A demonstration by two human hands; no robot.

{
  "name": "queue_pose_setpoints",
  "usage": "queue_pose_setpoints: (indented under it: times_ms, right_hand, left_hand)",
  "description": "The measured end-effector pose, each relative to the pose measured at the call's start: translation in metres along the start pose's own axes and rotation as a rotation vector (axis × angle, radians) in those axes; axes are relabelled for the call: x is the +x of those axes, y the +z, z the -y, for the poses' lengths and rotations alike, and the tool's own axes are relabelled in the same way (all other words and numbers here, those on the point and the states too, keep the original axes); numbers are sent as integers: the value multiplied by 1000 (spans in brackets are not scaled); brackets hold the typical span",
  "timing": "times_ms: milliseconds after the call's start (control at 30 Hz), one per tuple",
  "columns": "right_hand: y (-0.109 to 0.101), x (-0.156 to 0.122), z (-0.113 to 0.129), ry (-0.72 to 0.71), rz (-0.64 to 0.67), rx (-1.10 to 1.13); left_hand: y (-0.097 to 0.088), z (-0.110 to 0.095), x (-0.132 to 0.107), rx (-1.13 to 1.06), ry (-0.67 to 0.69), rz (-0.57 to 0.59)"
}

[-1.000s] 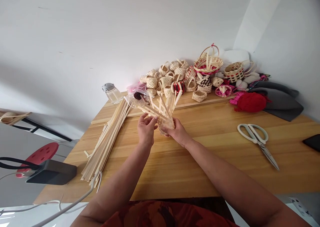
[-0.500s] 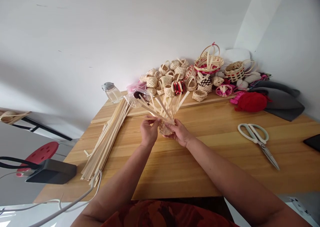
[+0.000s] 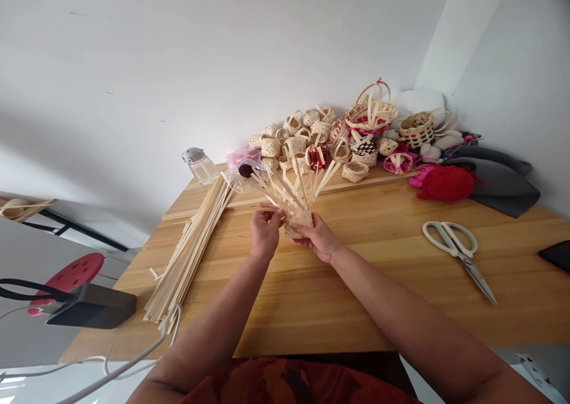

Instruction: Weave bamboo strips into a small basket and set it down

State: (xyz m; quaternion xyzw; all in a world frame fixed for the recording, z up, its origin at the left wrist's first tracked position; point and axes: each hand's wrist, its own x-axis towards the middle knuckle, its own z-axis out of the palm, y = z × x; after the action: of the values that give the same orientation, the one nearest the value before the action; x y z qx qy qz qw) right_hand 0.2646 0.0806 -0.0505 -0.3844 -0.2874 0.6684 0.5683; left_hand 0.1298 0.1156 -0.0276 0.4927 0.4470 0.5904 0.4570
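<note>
A bamboo basket base (image 3: 296,223) is gripped between the left hand (image 3: 266,233) and right hand (image 3: 318,238), leaving its loose strips (image 3: 289,184) fanning free toward the back edge of the worktop (image 3: 378,285).

White walls (image 3: 178,54) meet in a corner — a wood table (image 3: 312,315) sits there, and a red stool (image 3: 66,272) stands low on the left

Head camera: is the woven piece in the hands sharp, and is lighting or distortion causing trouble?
In the head view, the woven base between the left hand and right hand looks fairly sharp, without motion blur; light is soft, no harsh glare; wide-angle distortion bends the table edges.
</note>
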Motion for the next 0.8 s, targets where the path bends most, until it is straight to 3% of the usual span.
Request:
queue_pose_setpoints:
  times_ms: [133,333,533,700,800]
  right_hand:
    - [-2,-1,0,23,133,5]
    - [-2,0,-5,82,164,1]
    - [0,2,-10,53,137,-65]
    - [0,2,-8,21,70,-76]
    - [1,2,-7,-22,19,-133]
  left_hand:
    - [0,-4,3,18,30,-10]
    - [-2,-1,4,47,75,-81]
    - [-6,7,7,158,84,-100]
    - [-11,7,9,134,-17,-154]
    - [-14,3,4,76,2,-164]
